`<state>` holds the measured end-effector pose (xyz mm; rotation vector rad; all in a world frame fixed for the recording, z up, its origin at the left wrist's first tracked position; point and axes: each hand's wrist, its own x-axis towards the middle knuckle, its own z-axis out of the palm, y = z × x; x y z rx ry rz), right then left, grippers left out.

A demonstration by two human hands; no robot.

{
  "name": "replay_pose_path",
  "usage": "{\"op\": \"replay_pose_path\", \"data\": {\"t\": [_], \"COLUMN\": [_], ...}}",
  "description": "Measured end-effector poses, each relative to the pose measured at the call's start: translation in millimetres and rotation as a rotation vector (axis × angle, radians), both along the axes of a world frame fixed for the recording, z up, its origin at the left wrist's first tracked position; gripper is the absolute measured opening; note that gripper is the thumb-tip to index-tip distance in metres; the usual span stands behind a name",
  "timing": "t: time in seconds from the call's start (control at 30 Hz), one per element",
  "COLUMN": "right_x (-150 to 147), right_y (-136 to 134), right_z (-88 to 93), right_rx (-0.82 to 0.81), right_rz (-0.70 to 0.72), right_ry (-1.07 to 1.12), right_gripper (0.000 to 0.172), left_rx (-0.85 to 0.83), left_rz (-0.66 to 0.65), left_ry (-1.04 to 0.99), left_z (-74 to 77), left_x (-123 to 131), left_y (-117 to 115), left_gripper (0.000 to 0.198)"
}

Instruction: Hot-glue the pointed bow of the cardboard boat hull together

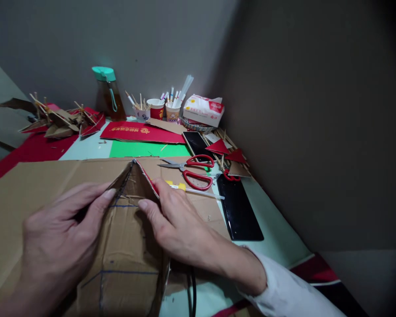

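A folded piece of brown cardboard (131, 246) with blue pen lines and a red outer face rises to a pointed tip in front of me. My left hand (64, 231) is closed on its left flap, thumb on the inner face. On the right flap, my right hand (173, 215) pinches the edge near the tip, its thumb inside. Just beyond lie red-handled scissors (198, 169), blades apart. A yellow tool (175, 185) with a clear stick out of its end is partly hidden behind my right hand.
A large cardboard sheet (49, 178) covers the table's near part. To the right are a black slab (240, 211) and a phone (199, 145). Behind stand a bottle (112, 97), cups of pens and sticks (156, 110), and a tissue pack (203, 110). Cardboard boats (61, 121) sit left.
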<state>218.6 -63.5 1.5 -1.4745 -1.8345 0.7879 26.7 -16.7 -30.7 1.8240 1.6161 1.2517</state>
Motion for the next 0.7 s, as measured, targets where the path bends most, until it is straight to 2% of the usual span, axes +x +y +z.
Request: {"op": "replay_pose_path", "data": {"t": [0.1, 0.2, 0.37, 0.43, 0.53, 0.7], "right_x": [4.0, 12.0, 21.5, 22.3, 22.9, 26.4], "right_y": [8.4, 17.1, 21.1, 20.1, 19.8, 23.9], "right_z": [-2.2, -2.8, -0.9, -1.0, -2.8, -5.6], "right_rx": [-0.037, -0.017, -0.003, 0.003, 0.005, 0.011], "right_rz": [-0.037, -0.063, -0.145, -0.175, -0.194, -0.186], "right_ry": [0.083, 0.106, 0.135, 0.143, 0.168, 0.309], "right_gripper": [0.033, 0.029, 0.019, 0.020, 0.020, 0.025], "left_rx": [-0.039, -0.137, -0.236, -0.239, -0.232, -0.269], "left_rz": [-0.115, -0.194, -0.051, -0.008, 0.031, -0.029], "left_ry": [-0.020, -0.048, -0.265, -0.312, -0.371, -0.499], "left_z": [13.1, 21.6, 22.8, 23.2, 23.9, 15.8], "left_x": [10.2, 9.9, -5.2, -10.8, -14.9, -15.1], "left_y": [1.4, 6.5, 22.0, 29.9, 39.2, 47.4], "left_gripper": [0.037, 0.050, 0.069, 0.067, 0.053, 0.044]}}
